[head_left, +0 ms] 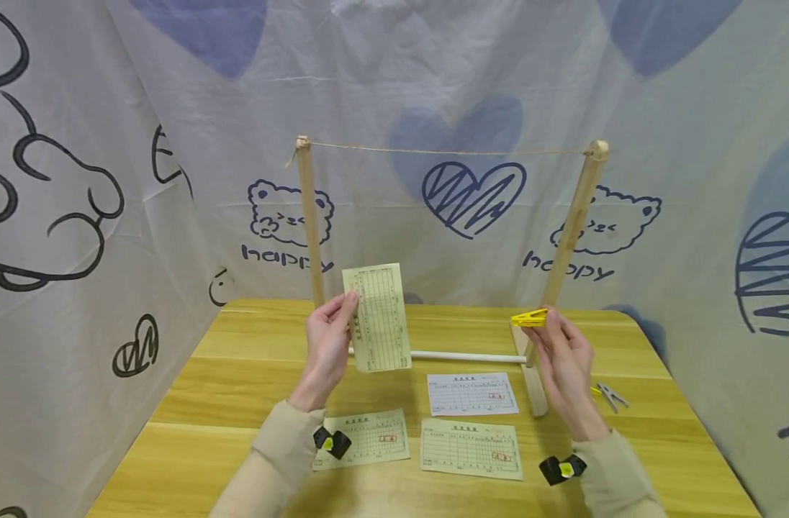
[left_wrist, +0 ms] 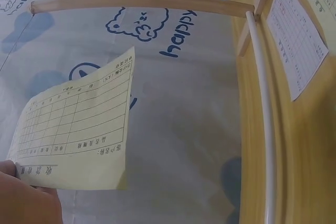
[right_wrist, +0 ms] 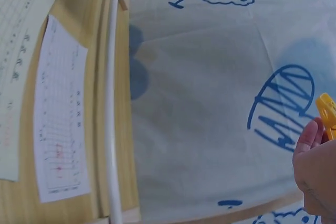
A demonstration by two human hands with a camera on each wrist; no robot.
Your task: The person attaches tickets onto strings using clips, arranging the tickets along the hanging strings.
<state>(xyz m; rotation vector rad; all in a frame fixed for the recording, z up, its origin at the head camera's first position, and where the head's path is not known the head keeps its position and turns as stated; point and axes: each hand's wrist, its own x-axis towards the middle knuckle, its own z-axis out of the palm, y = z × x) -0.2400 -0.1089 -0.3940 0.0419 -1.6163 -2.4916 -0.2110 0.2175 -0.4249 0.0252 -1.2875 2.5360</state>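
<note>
My left hand (head_left: 328, 338) pinches a pale yellow printed receipt slip (head_left: 380, 320) by its left edge, holding it upright above the table. In the left wrist view the same slip (left_wrist: 79, 124) shows its ruled table, with the thumb at its lower left corner. A yellow clothespin (head_left: 529, 318) is pinched between the fingers of my right hand (head_left: 566, 352), level with the slip and to its right. The right wrist view catches part of that clothespin (right_wrist: 328, 111) at its right edge. Between and beyond the hands, a string (head_left: 446, 151) runs across a wooden frame, with nothing hanging on it.
On the table (head_left: 194, 403) lie a white slip (head_left: 472, 394) and two yellowish slips, one at right (head_left: 472, 450), one partly behind my left cuff (head_left: 368, 435). More clothespins (head_left: 611, 396) lie beyond my right wrist. The frame has wooden posts (head_left: 572, 223) and a white bar (head_left: 469, 356).
</note>
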